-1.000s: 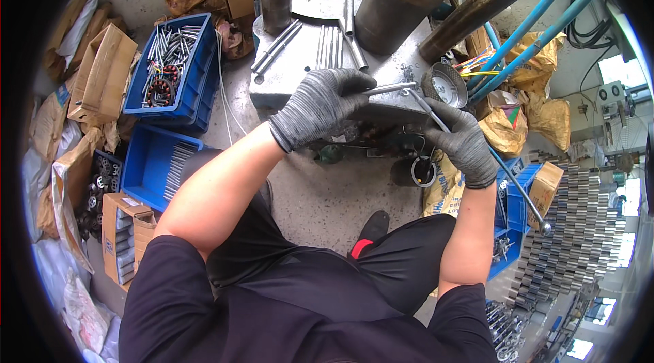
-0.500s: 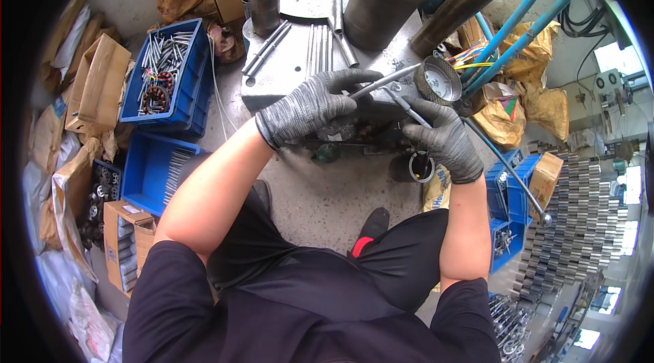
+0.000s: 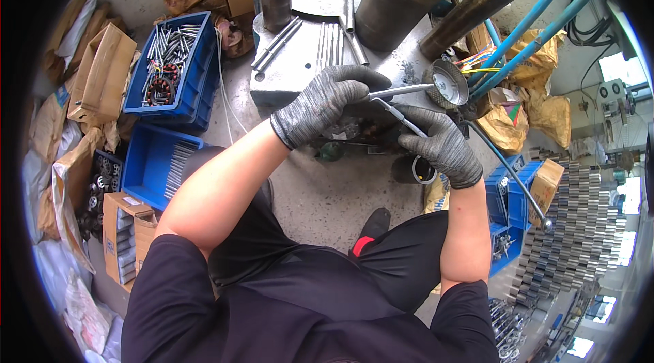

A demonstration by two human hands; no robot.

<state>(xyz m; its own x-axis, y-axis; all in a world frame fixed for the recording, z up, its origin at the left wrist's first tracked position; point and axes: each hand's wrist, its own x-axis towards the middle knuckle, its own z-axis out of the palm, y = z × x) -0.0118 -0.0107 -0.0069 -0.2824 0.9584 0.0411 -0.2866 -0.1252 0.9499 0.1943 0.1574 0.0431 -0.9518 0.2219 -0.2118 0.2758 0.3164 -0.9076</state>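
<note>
Gloved in grey knit, my left hand (image 3: 323,102) pinches a slim metal rod (image 3: 405,90) near its left end. The rod points right, and its far end overlaps a round metal cup with a textured rim (image 3: 449,82); whether they touch I cannot tell. My right hand (image 3: 443,143), also gloved, is closed on a slim metal tool with a thin bent tip (image 3: 400,116). That tip lies just under the rod, close to my left fingers. Beyond my hands, several metal rods (image 3: 331,44) lie on the metal bench (image 3: 272,96).
Thick cylinders, one a wide metal one (image 3: 402,5), stand on the bench. A blue crate of metal shafts (image 3: 170,63) and a lower blue bin (image 3: 146,165) sit at left. A ball-ended lever (image 3: 511,175) slants across the right, near stacked metal cylinders (image 3: 572,227).
The rod in my left hand has swung to a flatter angle, its right end lower. My right hand keeps its tool just below. The whole view has shifted slightly.
</note>
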